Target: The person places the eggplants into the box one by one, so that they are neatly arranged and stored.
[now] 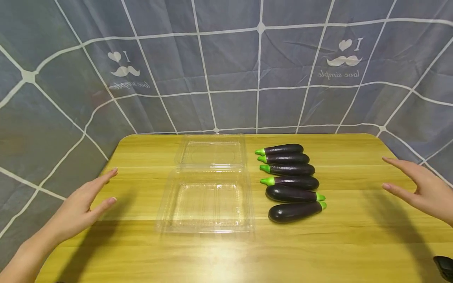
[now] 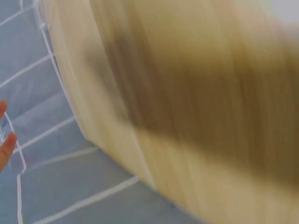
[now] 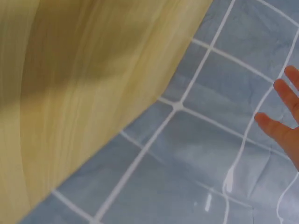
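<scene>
Over the table's left side hovers my left hand (image 1: 76, 208), fingers extended and nothing in it. My right hand (image 1: 422, 190) is held the same way over the right side, also holding nothing. Between them lies a clear plastic clamshell box (image 1: 205, 228), its lid (image 1: 212, 163) folded back toward the wall. Right of the box several dark purple eggplants form a column; the nearest eggplant (image 1: 293, 212) and the one behind it point their green stems right, while the farther ones, such as the back eggplant (image 1: 284, 149), point theirs left. In the wrist views only fingertips (image 2: 6, 147) (image 3: 275, 128) show.
The wood-grain table (image 1: 318, 251) has rounded far corners. A grey curtain (image 1: 233, 70) with white grid lines hangs close behind it and at both sides. A black object (image 1: 444, 267), cut off by the frame, sits at the lower right.
</scene>
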Motion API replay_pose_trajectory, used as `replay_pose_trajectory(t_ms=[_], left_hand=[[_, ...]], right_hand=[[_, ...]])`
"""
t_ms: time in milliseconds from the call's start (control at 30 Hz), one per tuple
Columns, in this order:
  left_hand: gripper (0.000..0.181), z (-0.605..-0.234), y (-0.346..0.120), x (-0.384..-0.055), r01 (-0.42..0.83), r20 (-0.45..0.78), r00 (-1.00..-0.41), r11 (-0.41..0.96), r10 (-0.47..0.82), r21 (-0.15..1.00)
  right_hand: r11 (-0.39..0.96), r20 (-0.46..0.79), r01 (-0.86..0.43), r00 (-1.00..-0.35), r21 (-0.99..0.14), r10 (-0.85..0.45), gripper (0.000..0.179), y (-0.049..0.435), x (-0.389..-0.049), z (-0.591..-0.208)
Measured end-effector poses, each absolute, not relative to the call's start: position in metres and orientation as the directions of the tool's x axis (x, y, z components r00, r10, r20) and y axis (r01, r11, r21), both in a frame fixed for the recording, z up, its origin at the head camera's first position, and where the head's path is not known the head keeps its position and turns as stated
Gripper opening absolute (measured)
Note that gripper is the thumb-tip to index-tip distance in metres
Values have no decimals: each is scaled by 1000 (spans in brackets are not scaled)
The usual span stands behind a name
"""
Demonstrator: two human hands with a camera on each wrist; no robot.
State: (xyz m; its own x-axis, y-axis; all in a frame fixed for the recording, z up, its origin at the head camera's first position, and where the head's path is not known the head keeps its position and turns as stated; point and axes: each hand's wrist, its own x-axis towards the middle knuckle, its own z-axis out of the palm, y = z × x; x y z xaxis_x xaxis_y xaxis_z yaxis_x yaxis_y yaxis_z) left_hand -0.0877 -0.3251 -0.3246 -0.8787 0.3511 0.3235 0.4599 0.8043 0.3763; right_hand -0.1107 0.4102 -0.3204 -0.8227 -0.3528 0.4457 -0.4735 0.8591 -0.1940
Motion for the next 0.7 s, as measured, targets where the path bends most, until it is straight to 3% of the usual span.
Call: replay_pose_trajectory(t_ms=[233, 700], left_hand=[[58, -336, -300, -92, 427, 281, -904, 638, 323, 641], [45, -357, -270, -103, 247, 129, -940, 365, 317, 898]], right_hand=[[840, 405, -466, -850, -278, -337, 60, 388, -108, -330], [686, 387, -610, -789, -396, -477, 51, 334, -116, -351]])
